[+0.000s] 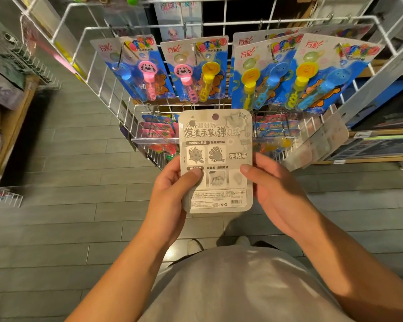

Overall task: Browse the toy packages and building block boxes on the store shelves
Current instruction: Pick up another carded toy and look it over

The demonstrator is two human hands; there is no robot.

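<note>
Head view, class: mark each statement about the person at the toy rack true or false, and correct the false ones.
1. Both hands hold one grey card package. True: the left hand and the right hand grip the grey package by its side edges.
2. The package shows its printed back, with a barcode near the bottom. True.
3. The bubble wand packs lie on the floor. False: they hang on hooks of the white wire rack, above the package.
4. The left thumb rests on the face of the package. True.
5. The person wears long sleeves. False: both forearms are bare.
</note>
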